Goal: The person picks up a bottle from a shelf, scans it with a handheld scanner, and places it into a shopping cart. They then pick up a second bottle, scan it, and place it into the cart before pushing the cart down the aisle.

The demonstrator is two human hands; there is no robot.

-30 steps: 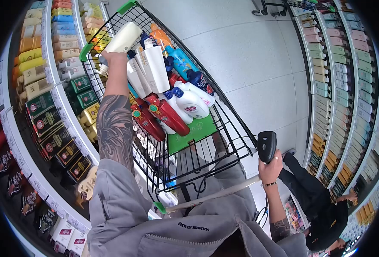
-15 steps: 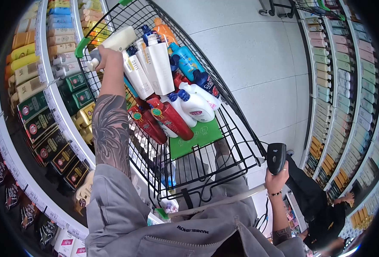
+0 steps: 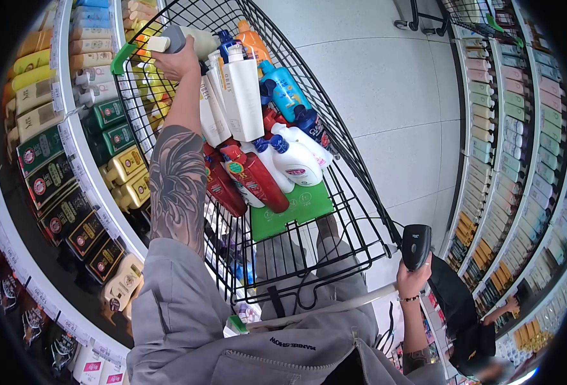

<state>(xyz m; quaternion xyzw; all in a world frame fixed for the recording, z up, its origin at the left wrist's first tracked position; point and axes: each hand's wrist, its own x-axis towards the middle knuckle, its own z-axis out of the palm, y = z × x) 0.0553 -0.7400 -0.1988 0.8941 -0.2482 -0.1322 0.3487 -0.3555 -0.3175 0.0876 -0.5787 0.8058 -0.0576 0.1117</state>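
Observation:
My left hand (image 3: 179, 61) is wrapped round a pale bottle with a grey top (image 3: 197, 43), held tilted over the far left part of the black wire cart (image 3: 354, 186). Beside it in the cart stand white pump bottles (image 3: 242, 96), with orange (image 3: 253, 42) and blue (image 3: 285, 88) bottles to their right. Red bottles (image 3: 258, 176) and rounded white bottles (image 3: 296, 163) are nearer me, by a green panel (image 3: 293, 212). At the lower right, my right hand (image 3: 414, 276) holds a black handheld scanner (image 3: 416, 246) upright beside the cart's near corner.
Shelves of bottles and boxes (image 3: 46, 173) run close along the left. More shelves (image 3: 498, 128) line the right side. A person in black (image 3: 466, 314) is at the lower right, an arm towards the shelf. Another cart (image 3: 469, 16) stands at the top right.
My left hand has moved right and up with the pale bottle, bringing it closer to the bottles in the cart. My right hand and the scanner sit slightly lower in view.

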